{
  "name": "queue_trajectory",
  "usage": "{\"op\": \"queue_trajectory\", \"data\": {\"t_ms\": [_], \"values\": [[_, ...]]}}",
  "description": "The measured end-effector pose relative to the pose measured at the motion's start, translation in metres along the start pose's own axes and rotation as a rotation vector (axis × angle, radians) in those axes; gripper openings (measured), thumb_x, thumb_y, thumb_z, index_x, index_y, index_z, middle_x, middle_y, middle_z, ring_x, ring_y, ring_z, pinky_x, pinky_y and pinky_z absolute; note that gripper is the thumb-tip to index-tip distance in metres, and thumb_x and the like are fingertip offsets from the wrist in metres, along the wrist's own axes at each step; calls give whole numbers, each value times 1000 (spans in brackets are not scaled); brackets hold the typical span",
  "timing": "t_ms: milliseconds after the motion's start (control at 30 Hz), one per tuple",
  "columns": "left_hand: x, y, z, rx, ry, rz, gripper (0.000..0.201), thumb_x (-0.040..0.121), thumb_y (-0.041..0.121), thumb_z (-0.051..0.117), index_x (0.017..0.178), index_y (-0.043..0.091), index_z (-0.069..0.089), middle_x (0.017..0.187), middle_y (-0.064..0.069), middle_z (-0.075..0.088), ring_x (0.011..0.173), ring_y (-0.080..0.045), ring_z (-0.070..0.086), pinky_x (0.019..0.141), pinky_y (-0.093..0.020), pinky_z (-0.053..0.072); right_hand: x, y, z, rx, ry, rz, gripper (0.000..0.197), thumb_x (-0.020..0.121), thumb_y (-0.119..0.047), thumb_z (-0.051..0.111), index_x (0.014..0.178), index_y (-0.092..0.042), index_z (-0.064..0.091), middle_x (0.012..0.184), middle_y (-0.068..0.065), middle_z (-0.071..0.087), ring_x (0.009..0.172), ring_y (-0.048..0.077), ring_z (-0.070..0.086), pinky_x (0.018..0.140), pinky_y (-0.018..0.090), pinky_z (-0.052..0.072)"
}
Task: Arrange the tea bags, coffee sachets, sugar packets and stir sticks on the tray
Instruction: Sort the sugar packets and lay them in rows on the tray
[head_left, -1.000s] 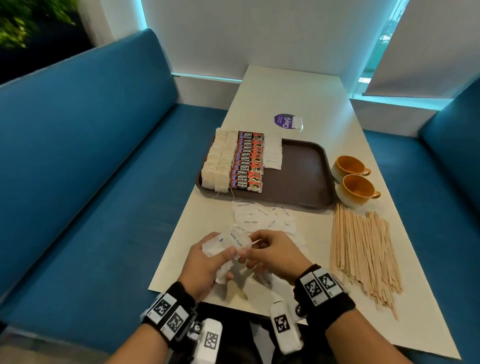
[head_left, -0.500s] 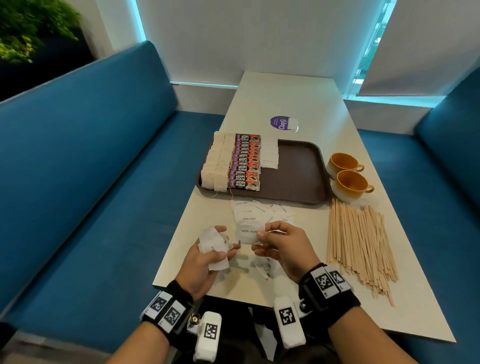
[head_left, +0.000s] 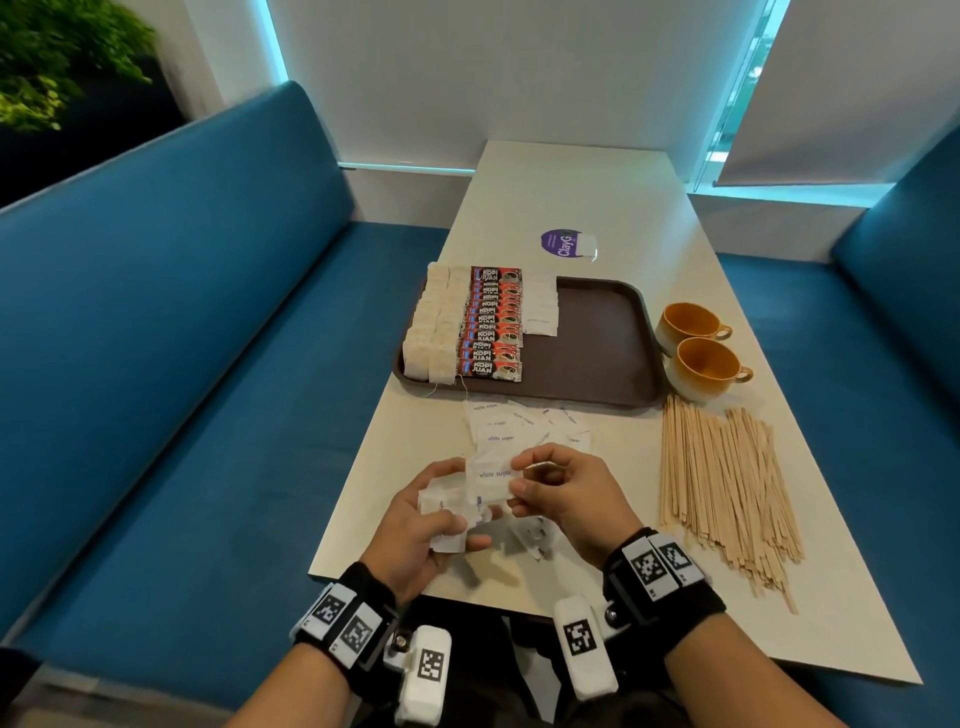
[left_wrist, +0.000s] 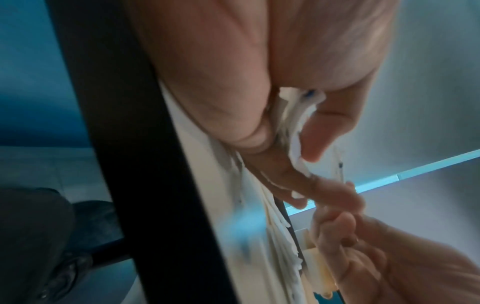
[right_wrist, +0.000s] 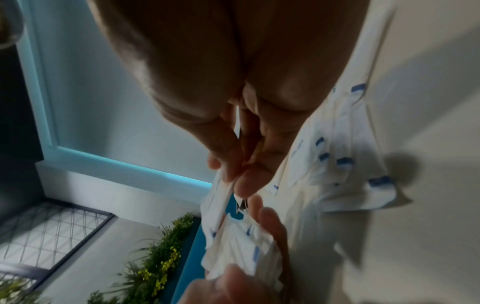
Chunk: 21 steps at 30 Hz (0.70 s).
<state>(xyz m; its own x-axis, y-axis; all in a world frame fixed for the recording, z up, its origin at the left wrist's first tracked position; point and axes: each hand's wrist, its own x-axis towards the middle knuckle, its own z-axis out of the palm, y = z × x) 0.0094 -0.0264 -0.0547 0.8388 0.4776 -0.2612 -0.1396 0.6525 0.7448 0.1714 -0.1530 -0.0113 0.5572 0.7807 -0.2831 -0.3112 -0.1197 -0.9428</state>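
My left hand (head_left: 436, 525) grips a small stack of white sugar packets (head_left: 444, 512) just above the table's near edge. My right hand (head_left: 550, 488) pinches one white sugar packet (head_left: 491, 475) and holds it against that stack. More sugar packets (head_left: 519, 426) lie loose on the table in front of the brown tray (head_left: 597, 343). On the tray's left stand rows of tea bags (head_left: 436, 327), red coffee sachets (head_left: 493, 325) and a short row of sugar packets (head_left: 540, 306). Wooden stir sticks (head_left: 722, 488) lie heaped on the table at the right.
Two orange cups (head_left: 698, 348) stand right of the tray, just beyond the stir sticks. A purple round sticker (head_left: 563, 243) marks the table beyond the tray. Blue bench seats (head_left: 208, 389) flank the table on both sides. A few packets (head_left: 532, 535) lie under my right hand.
My right hand has picked a sugar packet from the loose pile and brought it to the stack in my left hand. The head view has tilted slightly.
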Motion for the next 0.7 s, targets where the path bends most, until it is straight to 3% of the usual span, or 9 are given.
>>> {"op": "queue_trajectory", "data": {"t_ms": [100, 200, 367, 433, 600, 700], "values": [[-2, -1, 0, -19, -30, 28, 52, 72, 5, 73, 123, 5, 60, 114, -32, 63, 87, -42, 64, 49, -33, 55, -1, 0, 3, -62, -13, 16, 24, 83, 15, 72, 102, 1, 75, 92, 16, 74, 71, 30, 72, 70, 31, 62], [-4, 1, 5, 38, -6, 31, 39, 82, 25, 76, 114, 7, 62, 106, -27, 66, 78, -36, 65, 39, -24, 44, -2, 0, 5, -58, 1, 9, 25, 81, 14, 75, 101, -1, 78, 103, 23, 72, 74, 34, 73, 73, 34, 64], [0, -4, 8, 204, 109, 47, 24, 92, 17, 72, 105, 8, 53, 93, -25, 68, 69, -34, 67, 34, -22, 33, -2, -2, 2, -28, 9, -12, 28, 79, 19, 73, 100, 1, 77, 89, 18, 66, 74, 37, 73, 74, 37, 64], [3, -2, 11, 236, 127, 39, 23, 92, 22, 70, 99, 7, 54, 88, -24, 67, 66, -34, 67, 34, -21, 32, -2, -4, -1, -32, 13, -30, 28, 78, 21, 73, 98, 3, 76, 85, 17, 64, 72, 35, 72, 72, 37, 64], [17, 11, 22, 407, 154, 56, 34, 87, 40, 71, 92, 7, 60, 79, -20, 65, 66, -33, 66, 36, -22, 34, 3, -9, -10, -95, 25, -95, 25, 78, 17, 75, 97, 1, 76, 79, 15, 64, 72, 29, 67, 74, 40, 64], [32, 18, 27, 473, 164, 96, 24, 89, 35, 72, 93, 14, 63, 82, -19, 67, 70, -34, 66, 39, -24, 39, 5, -10, -13, -96, 23, -85, 26, 78, 18, 74, 95, -2, 78, 80, 17, 65, 73, 29, 67, 72, 37, 62]]}}
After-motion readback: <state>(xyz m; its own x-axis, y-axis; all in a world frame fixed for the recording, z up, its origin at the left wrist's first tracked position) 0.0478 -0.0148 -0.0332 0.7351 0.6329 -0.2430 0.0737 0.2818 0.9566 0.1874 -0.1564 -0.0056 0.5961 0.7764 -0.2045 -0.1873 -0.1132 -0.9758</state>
